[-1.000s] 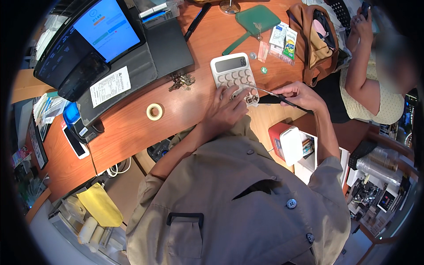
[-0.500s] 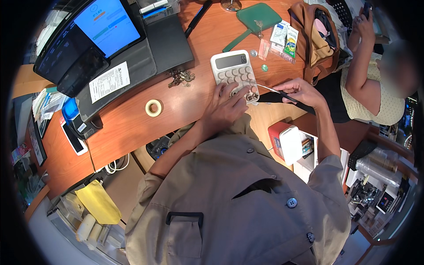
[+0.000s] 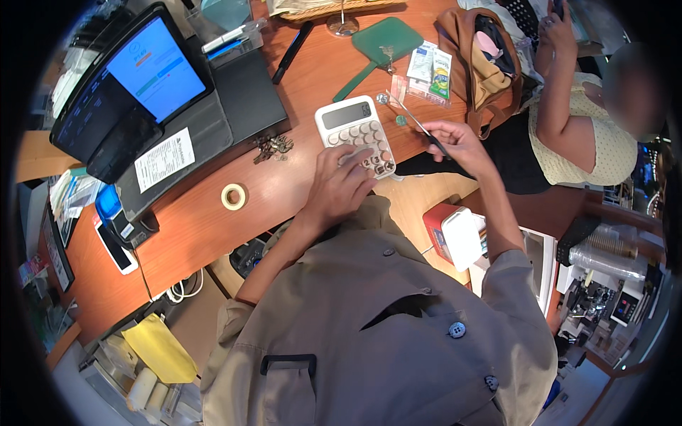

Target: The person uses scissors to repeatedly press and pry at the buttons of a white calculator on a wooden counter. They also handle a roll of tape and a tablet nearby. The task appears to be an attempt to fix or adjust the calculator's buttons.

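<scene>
A white calculator (image 3: 346,113) with round keys lies on the wooden desk. My left hand (image 3: 339,181) rests over its lower keys, fingers stretched and somewhat apart, holding nothing. To the right, my right hand (image 3: 458,144) is closed on a slim metal tool (image 3: 414,119) with a black grip; whether it is tweezers I cannot tell. The tool's tip reaches a small clear round piece (image 3: 382,99) beside a pink slip (image 3: 398,89). Just below that piece lies a small green round piece (image 3: 401,121).
Left of the calculator are a bunch of keys (image 3: 273,148), a tape roll (image 3: 233,197) and a monitor (image 3: 153,57). Beyond it lies a green paddle-shaped pouch (image 3: 386,39). A brown bag (image 3: 447,35) stands right, near a seated person (image 3: 568,128) holding a phone.
The tool in my right hand has swung up and away from the calculator's edge to the clear round piece. My left hand stays over the keys. The whole view has shifted slightly.
</scene>
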`<move>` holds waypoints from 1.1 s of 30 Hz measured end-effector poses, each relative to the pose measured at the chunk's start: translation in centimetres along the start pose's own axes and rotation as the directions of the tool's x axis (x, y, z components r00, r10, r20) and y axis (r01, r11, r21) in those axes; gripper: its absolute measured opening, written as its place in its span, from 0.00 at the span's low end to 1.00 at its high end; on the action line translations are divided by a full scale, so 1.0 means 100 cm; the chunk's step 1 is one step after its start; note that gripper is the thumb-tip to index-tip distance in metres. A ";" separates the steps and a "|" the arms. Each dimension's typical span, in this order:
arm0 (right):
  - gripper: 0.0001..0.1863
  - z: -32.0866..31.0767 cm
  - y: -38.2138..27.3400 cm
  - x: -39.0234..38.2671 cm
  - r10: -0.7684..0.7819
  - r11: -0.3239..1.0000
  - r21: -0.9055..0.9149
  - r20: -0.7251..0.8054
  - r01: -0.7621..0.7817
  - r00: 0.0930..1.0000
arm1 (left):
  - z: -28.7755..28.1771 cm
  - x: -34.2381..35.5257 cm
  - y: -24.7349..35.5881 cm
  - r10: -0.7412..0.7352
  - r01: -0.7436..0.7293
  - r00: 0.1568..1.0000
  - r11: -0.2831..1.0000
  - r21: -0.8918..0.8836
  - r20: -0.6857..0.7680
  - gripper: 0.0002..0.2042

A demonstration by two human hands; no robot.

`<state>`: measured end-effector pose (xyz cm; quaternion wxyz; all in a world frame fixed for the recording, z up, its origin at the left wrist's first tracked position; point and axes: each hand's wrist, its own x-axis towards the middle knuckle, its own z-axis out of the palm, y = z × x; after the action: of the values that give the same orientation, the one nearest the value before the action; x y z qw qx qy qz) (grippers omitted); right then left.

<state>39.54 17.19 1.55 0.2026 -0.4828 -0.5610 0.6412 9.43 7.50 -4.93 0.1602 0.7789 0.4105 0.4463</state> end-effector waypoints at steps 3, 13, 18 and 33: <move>0.22 0.048 0.020 0.019 -0.300 0.938 0.112 -0.212 0.328 0.930 | -0.007 0.005 -0.004 -0.089 0.088 0.994 0.996 -0.029 -0.056 0.09; 0.26 0.077 -0.016 0.040 -0.396 0.763 -0.528 0.072 0.372 0.916 | -0.008 -0.003 -0.005 -0.115 0.116 0.991 0.993 0.008 -0.074 0.13; 0.25 0.083 -0.025 0.045 -0.422 0.684 -0.619 0.095 0.385 0.902 | -0.005 -0.007 -0.006 -0.083 0.084 0.996 0.995 0.045 -0.031 0.20; 0.25 0.079 -0.031 0.054 -0.385 0.653 -0.635 0.190 0.412 0.903 | 0.001 -0.006 -0.007 -0.114 0.101 0.988 0.987 0.125 0.104 0.28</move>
<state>29.51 18.23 1.56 0.1430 -0.3752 -0.8468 0.3489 8.99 7.46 -5.70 0.1597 0.7873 0.4684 0.3677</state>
